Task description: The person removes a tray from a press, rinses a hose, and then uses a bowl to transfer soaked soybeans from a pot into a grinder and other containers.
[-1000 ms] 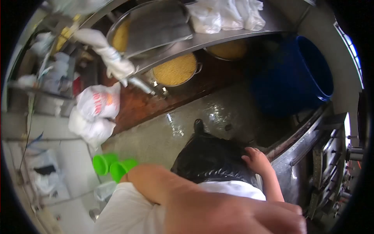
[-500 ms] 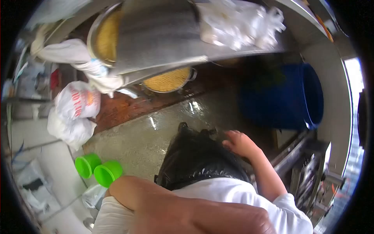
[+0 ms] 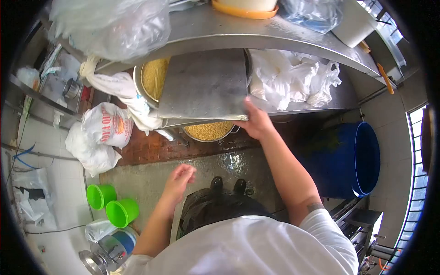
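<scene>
My right hand (image 3: 257,120) grips the front right corner of a flat grey metal sheet (image 3: 204,85), the thumb on top and the fingers below the edge. The sheet lies on the lower steel shelf and partly covers a large pot (image 3: 140,87) of yellow grains. My left hand (image 3: 180,181) hangs in front of my body over the floor, fingers curled in, with nothing visible in it. Just right of the sheet, white plastic bags (image 3: 291,80) lie on the shelf. Beneath the shelf stands another pot of yellow beans (image 3: 208,131).
A blue barrel (image 3: 341,160) stands to the right. Two green buckets (image 3: 123,213) and a metal machine (image 3: 107,252) are at the left. White sacks (image 3: 98,137) sit beside the shelf. An upper steel shelf (image 3: 206,41) juts out above. The concrete floor (image 3: 146,176) looks wet.
My right hand has risen from beside the black apron to the metal sheet's corner. My left arm has swung from across my chest down to the left. The view has tilted up.
</scene>
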A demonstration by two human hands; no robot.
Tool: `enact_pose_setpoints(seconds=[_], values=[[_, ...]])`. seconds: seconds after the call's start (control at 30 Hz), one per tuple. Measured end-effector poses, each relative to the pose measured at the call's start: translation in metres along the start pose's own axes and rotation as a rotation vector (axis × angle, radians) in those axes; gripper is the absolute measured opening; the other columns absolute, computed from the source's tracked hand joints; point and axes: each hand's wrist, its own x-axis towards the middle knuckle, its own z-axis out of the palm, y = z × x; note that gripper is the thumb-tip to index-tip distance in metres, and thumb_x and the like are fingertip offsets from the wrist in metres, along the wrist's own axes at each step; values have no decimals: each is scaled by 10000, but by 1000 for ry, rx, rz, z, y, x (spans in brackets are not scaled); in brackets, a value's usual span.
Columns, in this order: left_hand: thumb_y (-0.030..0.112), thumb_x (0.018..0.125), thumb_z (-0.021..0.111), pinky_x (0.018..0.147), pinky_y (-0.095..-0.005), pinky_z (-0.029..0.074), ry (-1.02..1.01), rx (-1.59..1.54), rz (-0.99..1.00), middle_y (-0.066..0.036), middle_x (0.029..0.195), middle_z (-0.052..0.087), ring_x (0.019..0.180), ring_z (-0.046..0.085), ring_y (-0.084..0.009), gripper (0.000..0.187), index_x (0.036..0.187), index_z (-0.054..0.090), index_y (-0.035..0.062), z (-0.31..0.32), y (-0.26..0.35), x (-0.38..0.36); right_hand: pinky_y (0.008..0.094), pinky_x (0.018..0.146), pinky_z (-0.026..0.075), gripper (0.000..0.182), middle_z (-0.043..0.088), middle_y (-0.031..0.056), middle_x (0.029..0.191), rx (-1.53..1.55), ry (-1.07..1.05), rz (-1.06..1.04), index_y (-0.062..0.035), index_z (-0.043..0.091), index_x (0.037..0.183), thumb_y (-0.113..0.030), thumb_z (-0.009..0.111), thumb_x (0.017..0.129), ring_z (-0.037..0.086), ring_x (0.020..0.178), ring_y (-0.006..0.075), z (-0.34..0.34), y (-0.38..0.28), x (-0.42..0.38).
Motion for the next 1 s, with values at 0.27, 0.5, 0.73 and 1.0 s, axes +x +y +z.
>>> enact_pose_setpoints(seconds=[0.27,0.5,0.73,1.0], values=[[226,1047,602,752,-307,532,104,-93,12,-21,960,667,850,614,-124,169,990,658,77,31,4,7,580,972,523,410,569,118,1299,103,-44,-145,-52,488,1360,-113,634,982,579,1195,310,53,-26,-21],[193,1035,605,690,-290,512,43,85,-13,-16,861,646,755,603,-118,139,976,657,78,46,-18,21,498,867,564,396,636,113,1150,302,-107,-324,4,522,1330,-87,632,961,648,1043,274,-58,-92,-88],[224,1029,624,658,-275,483,-22,344,-122,-13,825,628,742,583,-108,182,980,658,52,74,-56,16,535,940,615,333,627,221,1240,298,145,-719,68,531,1297,-30,542,979,667,1110,352,-220,-199,-158],[283,1016,638,623,-300,485,-19,571,-125,-24,752,651,665,585,-113,261,967,668,28,83,-77,21,546,915,633,247,632,269,1206,443,465,-764,131,551,1197,-4,552,990,669,1099,414,-440,-290,-131]])
